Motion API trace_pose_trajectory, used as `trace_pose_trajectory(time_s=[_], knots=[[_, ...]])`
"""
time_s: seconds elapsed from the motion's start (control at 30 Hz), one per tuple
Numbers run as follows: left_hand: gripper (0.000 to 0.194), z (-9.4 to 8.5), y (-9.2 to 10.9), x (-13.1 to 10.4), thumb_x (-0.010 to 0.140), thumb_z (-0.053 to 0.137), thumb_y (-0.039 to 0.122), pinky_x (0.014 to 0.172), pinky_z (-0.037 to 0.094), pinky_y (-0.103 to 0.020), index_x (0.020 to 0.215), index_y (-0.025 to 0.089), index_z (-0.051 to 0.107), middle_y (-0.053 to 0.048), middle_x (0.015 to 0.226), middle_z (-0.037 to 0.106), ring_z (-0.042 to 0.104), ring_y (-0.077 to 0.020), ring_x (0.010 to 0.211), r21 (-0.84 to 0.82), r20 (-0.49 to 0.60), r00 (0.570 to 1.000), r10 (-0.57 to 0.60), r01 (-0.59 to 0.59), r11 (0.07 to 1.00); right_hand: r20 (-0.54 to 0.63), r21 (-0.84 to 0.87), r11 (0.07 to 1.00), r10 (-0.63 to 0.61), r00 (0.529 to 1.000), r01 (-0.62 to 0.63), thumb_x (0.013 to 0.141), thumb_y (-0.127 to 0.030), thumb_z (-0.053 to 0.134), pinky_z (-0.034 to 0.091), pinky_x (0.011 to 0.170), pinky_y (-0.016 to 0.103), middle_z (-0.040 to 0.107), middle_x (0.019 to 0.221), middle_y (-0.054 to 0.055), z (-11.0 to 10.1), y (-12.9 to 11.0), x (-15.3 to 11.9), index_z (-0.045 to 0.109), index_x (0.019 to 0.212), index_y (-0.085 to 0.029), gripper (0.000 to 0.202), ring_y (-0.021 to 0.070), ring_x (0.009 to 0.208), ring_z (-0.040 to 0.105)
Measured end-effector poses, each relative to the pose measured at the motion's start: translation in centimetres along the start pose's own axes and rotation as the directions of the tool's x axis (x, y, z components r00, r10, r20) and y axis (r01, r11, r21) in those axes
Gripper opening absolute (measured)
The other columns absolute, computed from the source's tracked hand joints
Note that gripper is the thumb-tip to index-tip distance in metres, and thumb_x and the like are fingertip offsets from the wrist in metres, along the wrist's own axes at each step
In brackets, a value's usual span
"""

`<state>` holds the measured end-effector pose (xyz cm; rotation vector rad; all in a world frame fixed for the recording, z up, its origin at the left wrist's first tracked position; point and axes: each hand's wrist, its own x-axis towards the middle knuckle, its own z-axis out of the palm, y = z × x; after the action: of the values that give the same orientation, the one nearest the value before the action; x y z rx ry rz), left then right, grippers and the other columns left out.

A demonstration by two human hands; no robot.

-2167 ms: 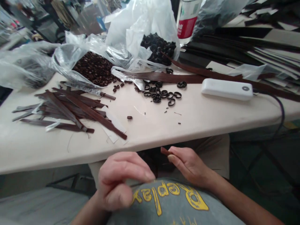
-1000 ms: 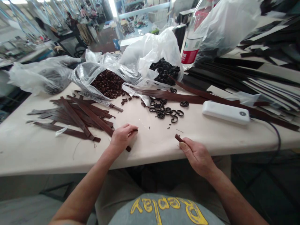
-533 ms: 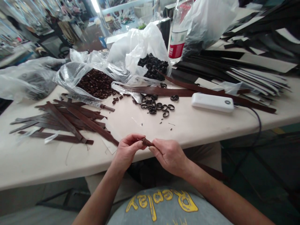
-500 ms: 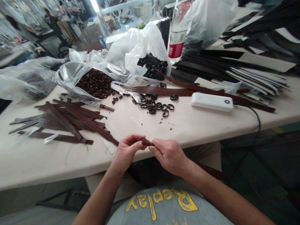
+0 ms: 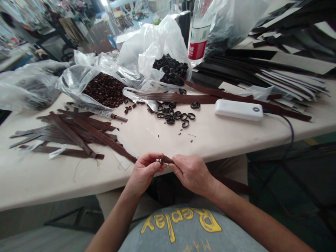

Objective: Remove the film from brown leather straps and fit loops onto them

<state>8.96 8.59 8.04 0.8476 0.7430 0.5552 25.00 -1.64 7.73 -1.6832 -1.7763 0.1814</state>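
Observation:
My left hand (image 5: pixel 145 171) and my right hand (image 5: pixel 191 174) meet just past the table's front edge. Both are closed on a brown strip (image 5: pixel 166 160), whose short piece shows between the fingertips. A small dark loop seems to sit at the left fingertips, too small to make out fully. Another long brown strip (image 5: pixel 105 138) runs from a pile of brown strips (image 5: pixel 69 131) toward my left hand; its end is hidden behind the fingers. Beyond my hands, several black rings (image 5: pixel 177 115) lie loose on the table (image 5: pixel 136 185).
Behind are a bag of small brown rings (image 5: pixel 105 91), a bag of black rings (image 5: pixel 170 70) and a bottle (image 5: pixel 198 42). A white device (image 5: pixel 238 110) with a cable lies at the right, before stacked black strips (image 5: pixel 231 68).
The fingers of my left hand have shifted slightly on the brown strip, and a small dark loop now shows at their tips. The view has moved a little.

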Motion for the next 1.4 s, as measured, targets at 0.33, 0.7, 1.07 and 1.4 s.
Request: trace_pose_trajectory(time_s=[0.33,0.7,1.07,1.4], knots=[[0.035,0.0,-0.1,0.0,0.051,0.094,0.026,0.052,0.051,-0.014,0.076,0.018,0.072,0.003,0.069,0.067,0.061,-0.0072,0.056,0.018,0.001,0.998,0.067,-0.067,0.998,0.069,0.043,0.999,0.005,0.998,-0.008,0.105,-0.033,0.034,0.029,0.055,0.028,0.060,0.062,0.002,0.4,-0.4,-1.1,0.055,0.074,-0.018,0.039,0.0142,0.053,0.050],[0.032,-0.5,-0.4,-0.4,0.059,0.090,0.026,0.054,0.048,-0.019,0.080,0.016,0.068,0.002,0.068,0.067,0.060,-0.0091,0.055,0.177,0.109,0.992,-0.061,0.041,0.983,0.093,0.049,0.999,-0.026,0.995,0.022,0.106,-0.032,0.033,0.027,0.054,0.028,0.059,0.061,0.001,0.5,-0.4,-1.8,0.054,0.074,-0.018,0.041,0.0136,0.054,0.051],[0.023,-0.1,-0.3,-0.4,0.064,0.085,0.023,0.050,0.048,-0.016,0.079,0.017,0.068,0.002,0.074,0.069,0.061,-0.0068,0.052,0.092,-0.011,1.000,0.012,-0.011,0.996,0.091,0.017,1.000,0.013,0.996,-0.015,0.104,-0.032,0.034,0.029,0.054,0.028,0.063,0.064,0.002,0.1,-0.4,-2.0,0.059,0.078,-0.017,0.039,0.0141,0.055,0.053],[0.031,0.5,0.1,-0.5,0.058,0.090,0.033,0.057,0.055,-0.019,0.070,0.016,0.067,0.002,0.062,0.067,0.064,-0.0098,0.056,0.071,-0.056,0.998,0.009,-0.005,0.997,0.034,0.022,0.999,0.041,0.999,-0.041,0.104,-0.033,0.036,0.031,0.056,0.028,0.063,0.066,0.002,-0.1,-0.3,-2.1,0.060,0.082,-0.017,0.036,0.0146,0.056,0.052]])
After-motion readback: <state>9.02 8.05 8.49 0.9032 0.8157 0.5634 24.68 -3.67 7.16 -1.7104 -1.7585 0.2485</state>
